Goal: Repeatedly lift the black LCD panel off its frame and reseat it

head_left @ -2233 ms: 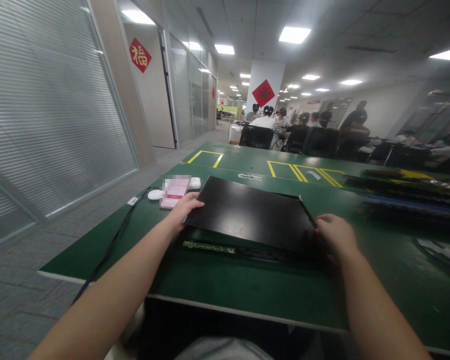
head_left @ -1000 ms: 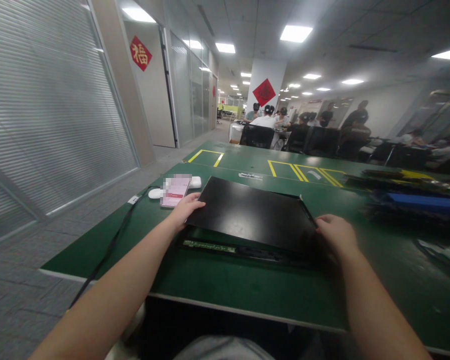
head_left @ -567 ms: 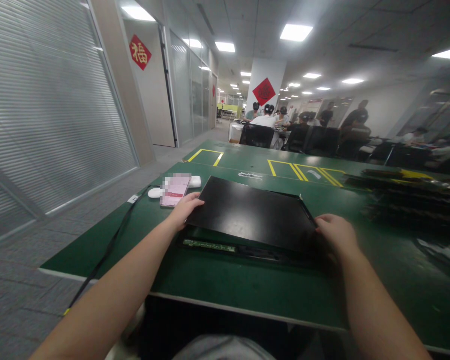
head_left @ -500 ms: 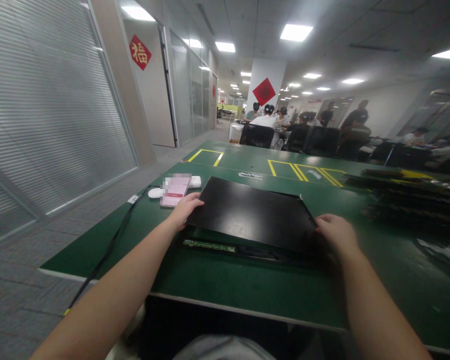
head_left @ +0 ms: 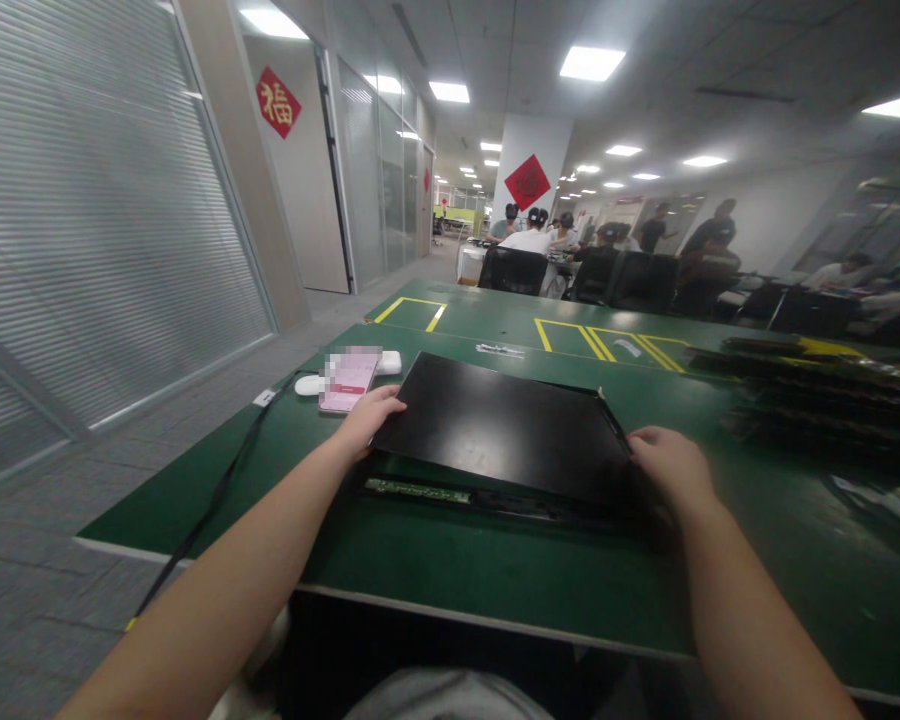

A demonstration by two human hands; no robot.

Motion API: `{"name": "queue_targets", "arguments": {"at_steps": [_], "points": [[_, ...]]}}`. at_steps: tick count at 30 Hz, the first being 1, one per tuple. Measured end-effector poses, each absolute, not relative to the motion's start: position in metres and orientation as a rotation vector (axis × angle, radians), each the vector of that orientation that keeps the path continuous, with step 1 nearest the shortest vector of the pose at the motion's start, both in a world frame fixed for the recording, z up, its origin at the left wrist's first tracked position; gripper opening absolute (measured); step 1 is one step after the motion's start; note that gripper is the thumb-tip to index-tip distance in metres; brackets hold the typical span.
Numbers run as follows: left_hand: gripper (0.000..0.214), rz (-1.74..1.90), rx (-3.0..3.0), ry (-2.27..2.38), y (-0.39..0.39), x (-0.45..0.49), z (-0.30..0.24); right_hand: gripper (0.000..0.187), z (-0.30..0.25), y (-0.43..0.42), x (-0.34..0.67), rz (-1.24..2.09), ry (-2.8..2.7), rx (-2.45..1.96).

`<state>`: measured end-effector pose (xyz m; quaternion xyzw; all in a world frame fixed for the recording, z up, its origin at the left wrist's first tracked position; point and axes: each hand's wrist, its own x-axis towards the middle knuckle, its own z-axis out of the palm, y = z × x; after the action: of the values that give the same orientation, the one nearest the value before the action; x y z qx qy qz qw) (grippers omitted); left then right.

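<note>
**Black panel held at both near corners**

The black panel (head_left: 495,425) lies flat-side up on the green table (head_left: 450,580), in front of the person and roughly at the middle of the view. Its far edge is down on the table. Its near edge sits slightly raised, above a narrow green circuit strip (head_left: 420,491) that runs along the panel's 6 o'clock side.

- Left hand (head_left: 367,418): at the panel's 8 o'clock corner. Its thumb is laid on the top face and it grasps the corner; the fingers underneath are hidden.
- Right hand (head_left: 667,465): at the panel's 4 o'clock corner. It is closed over the edge in a grasp; its fingertips are lost in the dark surface.

Surroundings, taken from the panel's centre:

- 10 o'clock: a pink phone (head_left: 349,378), just beyond the left hand, with a white mouse (head_left: 309,385) beside it.
- 9 o'clock: a black cable (head_left: 217,490) trailing off the table edge.
- 1 o'clock: yellow tape markings (head_left: 592,340).
- 3 o'clock: a stack of panels (head_left: 810,390), well apart.
- 12 o'clock: seated people (head_left: 540,240), far off.
</note>
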<state>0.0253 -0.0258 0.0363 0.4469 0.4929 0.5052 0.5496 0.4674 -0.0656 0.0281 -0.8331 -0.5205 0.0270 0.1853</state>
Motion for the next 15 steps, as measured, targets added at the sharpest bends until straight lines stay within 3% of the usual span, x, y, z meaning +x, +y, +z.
{"name": "queue_targets", "arguments": {"at_steps": [9,15], "points": [[0.040,1.170,1.068,1.172,-0.0264,0.0250,0.0367,0.034,0.0269,-0.0648,0.4694,0.053,-1.476,-2.356],[0.066,1.217,1.006,1.235,-0.0201,0.0232,0.0293,0.035,0.0309,-0.0666,0.4672,0.119,-1.464,-2.360]]}}
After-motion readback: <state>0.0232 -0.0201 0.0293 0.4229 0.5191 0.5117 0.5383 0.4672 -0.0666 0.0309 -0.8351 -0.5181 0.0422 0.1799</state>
